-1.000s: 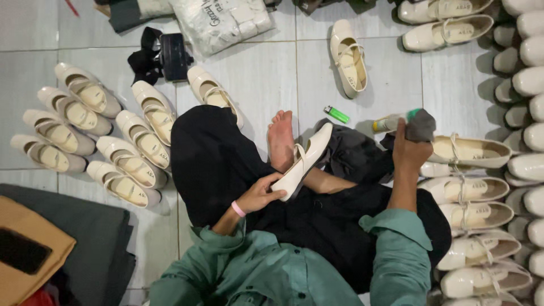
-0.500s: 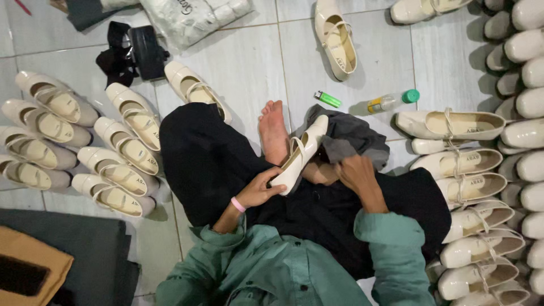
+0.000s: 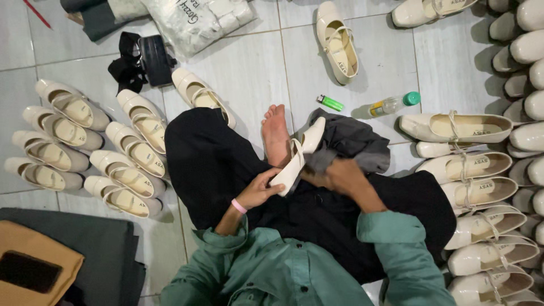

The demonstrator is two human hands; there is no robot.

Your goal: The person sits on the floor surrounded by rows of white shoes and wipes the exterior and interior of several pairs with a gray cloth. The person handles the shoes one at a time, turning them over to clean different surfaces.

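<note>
Up top a crumpled white printed plastic bag [image 3: 195, 20], below it one clear green-capped bottle [image 3: 392, 105], one green lighter [image 3: 330, 102]; cream shoe [image 3: 296, 158] over the lap, gripped by left hand [image 3: 258, 191], right hand [image 3: 343, 175] clutching grey cloth [image 3: 351, 141].

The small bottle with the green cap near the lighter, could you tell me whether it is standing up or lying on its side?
Lying on its side: the bottle rests lengthwise on the floor tile, cap pointing right.
</note>
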